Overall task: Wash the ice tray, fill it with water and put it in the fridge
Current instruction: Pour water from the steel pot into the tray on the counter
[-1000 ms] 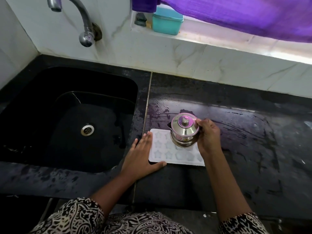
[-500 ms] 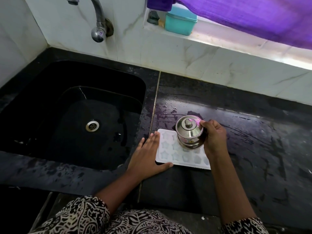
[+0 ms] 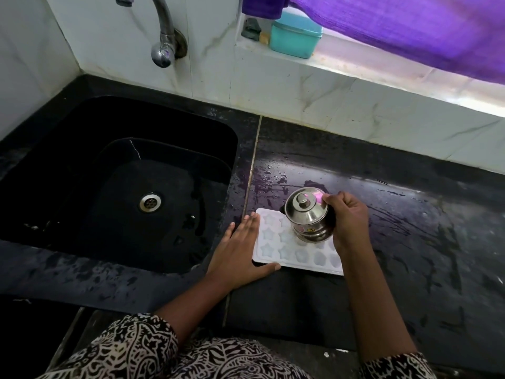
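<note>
A white ice tray (image 3: pixel 276 248) with star-shaped cells lies flat on the wet black counter (image 3: pixel 410 242), just right of the sink. My left hand (image 3: pixel 240 250) lies flat with straight fingers against the tray's left edge, thumb along its near edge. My right hand (image 3: pixel 347 220) grips a small lidded steel pot (image 3: pixel 307 213) and holds it tilted over the tray's far cells. Several cells look pale blue and wet; no stream of water is visible. The pot and my right hand hide the tray's far right part.
The black sink (image 3: pixel 82 160) with a steel drain (image 3: pixel 149 202) lies to the left, under a wall tap (image 3: pixel 164 36). On the window ledge stand a teal box (image 3: pixel 295 34) and a small dark object (image 3: pixel 251 28) below a purple curtain (image 3: pixel 410 26).
The camera view has shifted, so everything sits further right in the frame. Both hands, the pot and the tray keep almost the same places relative to each other.
</note>
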Demonstrator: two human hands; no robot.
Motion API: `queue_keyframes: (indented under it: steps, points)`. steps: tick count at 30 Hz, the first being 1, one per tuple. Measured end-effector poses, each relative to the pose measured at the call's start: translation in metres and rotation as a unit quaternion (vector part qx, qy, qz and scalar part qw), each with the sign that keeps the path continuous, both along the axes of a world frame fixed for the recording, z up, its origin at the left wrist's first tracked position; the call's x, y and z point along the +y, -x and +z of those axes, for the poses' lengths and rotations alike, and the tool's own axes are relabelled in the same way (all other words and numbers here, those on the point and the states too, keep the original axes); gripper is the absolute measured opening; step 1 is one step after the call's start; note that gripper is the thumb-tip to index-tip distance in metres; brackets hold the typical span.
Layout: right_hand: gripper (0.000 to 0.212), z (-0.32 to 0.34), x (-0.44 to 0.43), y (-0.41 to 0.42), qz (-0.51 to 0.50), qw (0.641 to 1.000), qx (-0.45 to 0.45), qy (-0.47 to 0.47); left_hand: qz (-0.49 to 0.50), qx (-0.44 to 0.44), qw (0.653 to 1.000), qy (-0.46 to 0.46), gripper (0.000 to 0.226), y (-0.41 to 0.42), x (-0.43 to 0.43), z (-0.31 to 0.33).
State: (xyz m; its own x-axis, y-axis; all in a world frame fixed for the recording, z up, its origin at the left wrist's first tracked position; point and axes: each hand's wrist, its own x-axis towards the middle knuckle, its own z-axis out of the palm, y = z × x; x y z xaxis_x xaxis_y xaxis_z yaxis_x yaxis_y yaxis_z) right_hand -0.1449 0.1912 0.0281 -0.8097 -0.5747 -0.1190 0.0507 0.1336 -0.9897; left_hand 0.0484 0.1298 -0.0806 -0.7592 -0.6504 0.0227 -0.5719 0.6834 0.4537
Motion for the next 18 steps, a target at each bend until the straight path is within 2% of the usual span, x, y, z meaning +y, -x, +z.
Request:
queue_keyframes:
  steps: [18]
  points:
    - [0.029,0.0049,-0.0034,-0.0007,0.026,0.998,0.056,-0.028,0.001,0.008,1.000,0.004,0.114,-0.0007,0.0008,0.0024]
